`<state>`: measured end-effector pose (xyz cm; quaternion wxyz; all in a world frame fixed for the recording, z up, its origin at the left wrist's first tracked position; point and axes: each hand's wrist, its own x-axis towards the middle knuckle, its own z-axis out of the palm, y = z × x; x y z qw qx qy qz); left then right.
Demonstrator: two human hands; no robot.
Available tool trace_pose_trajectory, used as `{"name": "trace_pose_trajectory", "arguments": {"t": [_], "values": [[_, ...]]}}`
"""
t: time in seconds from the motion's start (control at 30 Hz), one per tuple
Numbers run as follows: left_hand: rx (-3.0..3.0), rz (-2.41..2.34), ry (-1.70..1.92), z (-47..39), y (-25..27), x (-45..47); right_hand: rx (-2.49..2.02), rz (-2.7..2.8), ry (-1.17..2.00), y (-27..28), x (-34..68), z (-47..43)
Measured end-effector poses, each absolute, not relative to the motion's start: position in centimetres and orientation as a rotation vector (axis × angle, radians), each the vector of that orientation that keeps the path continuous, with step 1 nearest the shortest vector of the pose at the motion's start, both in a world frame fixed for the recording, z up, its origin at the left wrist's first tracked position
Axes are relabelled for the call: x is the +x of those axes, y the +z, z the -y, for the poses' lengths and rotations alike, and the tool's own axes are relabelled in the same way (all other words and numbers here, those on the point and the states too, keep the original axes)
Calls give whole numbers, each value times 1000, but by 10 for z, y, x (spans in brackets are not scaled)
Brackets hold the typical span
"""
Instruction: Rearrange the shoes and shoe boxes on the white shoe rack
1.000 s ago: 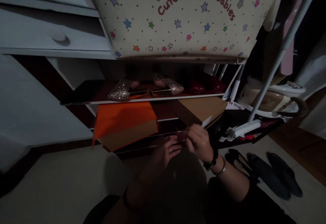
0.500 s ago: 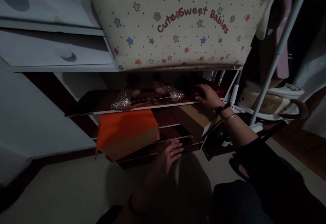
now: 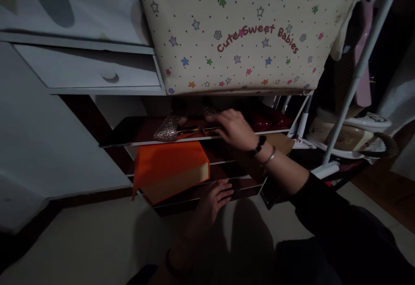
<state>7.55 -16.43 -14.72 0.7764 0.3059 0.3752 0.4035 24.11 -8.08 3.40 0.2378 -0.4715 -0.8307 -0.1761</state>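
On the upper dark red shelf (image 3: 139, 131) stands a pair of glittery shoes, the left shoe (image 3: 167, 129) in plain sight. My right hand (image 3: 236, 129) reaches over the other glittery shoe (image 3: 210, 110) and hides most of it. Its thumb is apart from the fingers; whether it touches the shoe I cannot tell. Dark red glossy shoes (image 3: 261, 122) sit just right of that hand. Lower down, in front of the rack, my left hand (image 3: 215, 196) hangs open with stretched fingers, holding nothing. An orange box (image 3: 171, 157) juts out of the shelf below, left of it.
A brown box (image 3: 280, 143) lies under my right forearm. Above the rack hangs a cream star-patterned fabric bin (image 3: 240, 30), beside a white drawer (image 3: 97, 67). A pale pole (image 3: 352, 86), a pink-handled brush (image 3: 362, 69) and a beige container (image 3: 337, 131) stand to the right.
My right hand has moved left from the dark red shoes to over the right glittery shoe. My left hand stays in place. The view has shifted slightly left.
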Motion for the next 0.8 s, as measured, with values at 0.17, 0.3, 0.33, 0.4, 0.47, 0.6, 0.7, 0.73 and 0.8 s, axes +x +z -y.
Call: {"name": "trace_pose_trajectory", "arguments": {"t": [0.17, 0.3, 0.33, 0.4, 0.47, 0.6, 0.7, 0.73, 0.8], "values": [[654, -861, 874, 157, -148, 75, -1263, 2415, -396, 20, 146, 43], [652, -881, 871, 156, -146, 73, -1301, 2528, -318, 20, 133, 15], [657, -873, 872, 157, -146, 72, -1255, 2562, -319, 21, 138, 12], [672, -848, 875, 158, -148, 71, -1138, 2625, -340, 26, 153, 10], [679, -831, 872, 159, -153, 71, -1076, 2666, -344, 30, 167, 10], [703, -801, 855, 160, -161, 71, -1152, 2625, -353, 33, 174, 5], [699, -809, 854, 159, -159, 72, -1299, 2517, -374, 29, 164, -1], [688, -824, 854, 159, -158, 72, -1353, 2487, -363, 27, 160, -2], [672, -849, 856, 158, -154, 73, -1430, 2451, -339, 22, 155, -3]]}}
